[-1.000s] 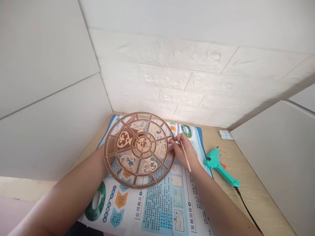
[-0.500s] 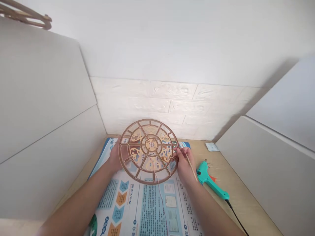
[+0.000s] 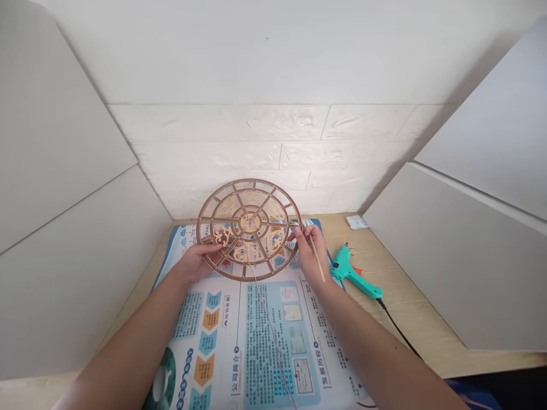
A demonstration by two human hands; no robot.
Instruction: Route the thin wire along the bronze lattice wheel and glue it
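Note:
A round brown openwork frame [image 3: 250, 208] with spokes and gold scroll ornaments is held tilted above the printed sheet. From near its centre a thin pale-pink wire or cord [image 3: 265, 307] runs down over the sheet. My left hand [image 3: 197, 263] is closed on the lower left rim, thumb in front and fingers partly hidden behind. At the right rim, my right hand [image 3: 311, 250] is closed with a thin wooden stick [image 3: 317, 257] between its fingers. The right fingertips touch the rim of the frame.
A teal glue gun [image 3: 354, 273] with a black cord [image 3: 399, 326] lies to the right on the wooden tabletop [image 3: 397, 285]. A small white packet [image 3: 356, 222] is near the back wall. White panels [image 3: 77, 228] stand on both sides.
My left hand has come from behind the frame to its lower left rim, thumb now in front. The frame tilts back more. The camera view has shifted, and my right hand keeps the stick.

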